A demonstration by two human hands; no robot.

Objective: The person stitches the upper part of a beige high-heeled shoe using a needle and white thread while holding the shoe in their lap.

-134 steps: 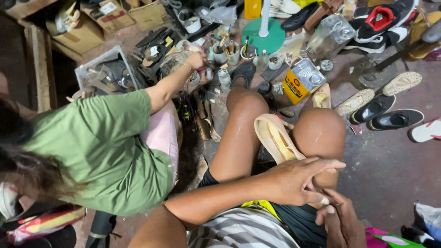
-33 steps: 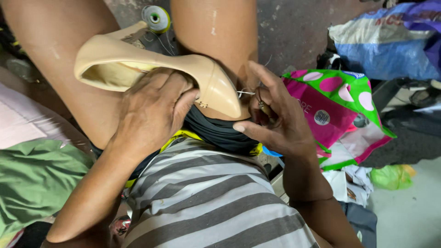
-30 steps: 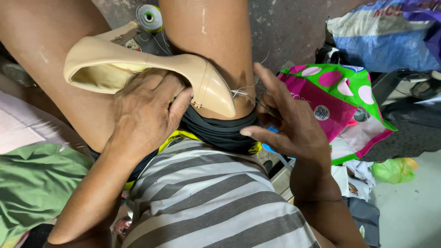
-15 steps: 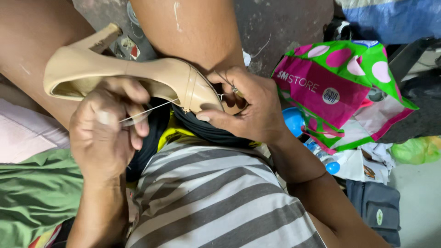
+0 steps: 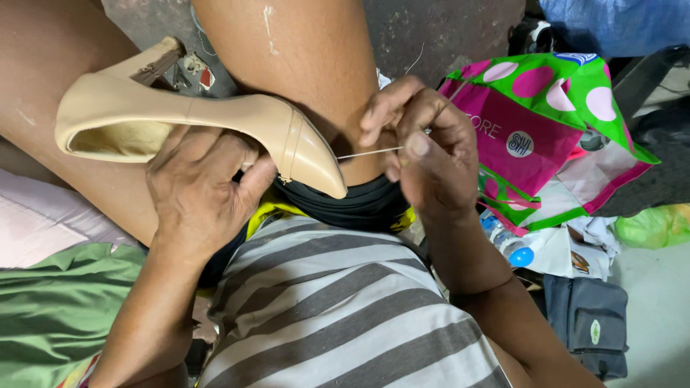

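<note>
A beige high-heeled shoe lies across my lap between my bare knees, toe pointing right. My left hand grips its underside near the toe and steadies it. A pale thread runs taut from the toe seam to my right hand, which pinches the thread and what looks like a thin needle just right of the toe. My striped grey and white shirt fills the bottom of the view.
A pink and green spotted bag lies to the right on the concrete floor. Below it are a plastic bottle with a blue cap and a dark pouch. A green garment of a person beside me is bottom left.
My right hand has pulled the thread out to the right until it is taut. My left hand has shifted under the shoe's toe. The view moved closer over the lap.
</note>
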